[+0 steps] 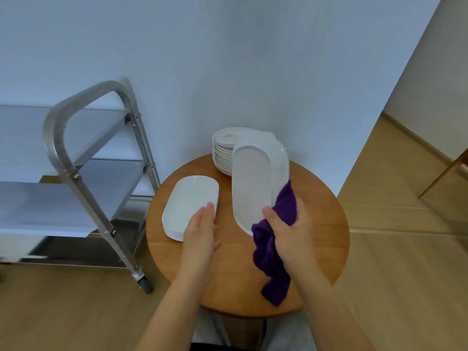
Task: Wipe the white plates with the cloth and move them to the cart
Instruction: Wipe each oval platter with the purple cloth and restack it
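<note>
My right hand (291, 231) grips a white oblong plate (255, 183) together with a purple cloth (273, 259). The plate is tilted up above the round wooden table (324, 224), and the cloth hangs down below my hand. My left hand (202, 231) is open, its straight fingers at the near edge of a low stack of white plates (190, 203) on the table's left side. A taller stack of white plates (224, 153) stands at the back of the table, its top plate showing a yellowish stain. The steel cart (76, 160) stands to the left.
The cart has bare metal shelves, a curved handle and a caster wheel (144, 282) on the wooden floor. A pale wall runs behind the table and cart. A wooden furniture leg (443, 178) shows at the far right.
</note>
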Demonstrator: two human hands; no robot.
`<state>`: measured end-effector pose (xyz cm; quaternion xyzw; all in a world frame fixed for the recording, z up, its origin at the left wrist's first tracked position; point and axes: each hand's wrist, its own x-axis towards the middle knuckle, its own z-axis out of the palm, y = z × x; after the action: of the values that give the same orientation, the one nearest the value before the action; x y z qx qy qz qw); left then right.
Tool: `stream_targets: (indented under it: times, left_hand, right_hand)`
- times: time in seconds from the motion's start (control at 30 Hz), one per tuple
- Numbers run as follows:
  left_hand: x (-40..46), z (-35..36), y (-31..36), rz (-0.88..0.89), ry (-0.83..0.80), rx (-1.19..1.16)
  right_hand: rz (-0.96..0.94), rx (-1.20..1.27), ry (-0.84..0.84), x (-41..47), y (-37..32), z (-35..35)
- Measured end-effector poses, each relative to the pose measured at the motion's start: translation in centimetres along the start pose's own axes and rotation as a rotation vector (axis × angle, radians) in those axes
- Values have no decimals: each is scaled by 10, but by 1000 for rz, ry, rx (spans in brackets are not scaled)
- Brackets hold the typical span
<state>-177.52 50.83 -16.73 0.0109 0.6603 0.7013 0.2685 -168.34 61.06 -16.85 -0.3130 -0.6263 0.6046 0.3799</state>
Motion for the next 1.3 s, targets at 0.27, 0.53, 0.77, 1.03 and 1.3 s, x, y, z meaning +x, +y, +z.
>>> stream_targets:
  times: [0.27,0.53,0.77,1.03,1.3]
  left_hand:
    - [-3,-15,35,-250,-224,-617]
    - [-15,-1,4,58,-291,-596]
    - [-11,-6,-9,63,-337,-485]
    - [14,-31,-8,-59,-226,-559]
    - [61,-65,11,72,-137,-502]
  right_hand:
    - [-792,-806,-363,-16,15,-13]
    - [-155,-609,-138,4,25,13]
    - [-290,-549,-272,-18,32,60]
    - [-544,-641,-508,-36,35,52]
    - [-117,-625,-147,23,46,-13]
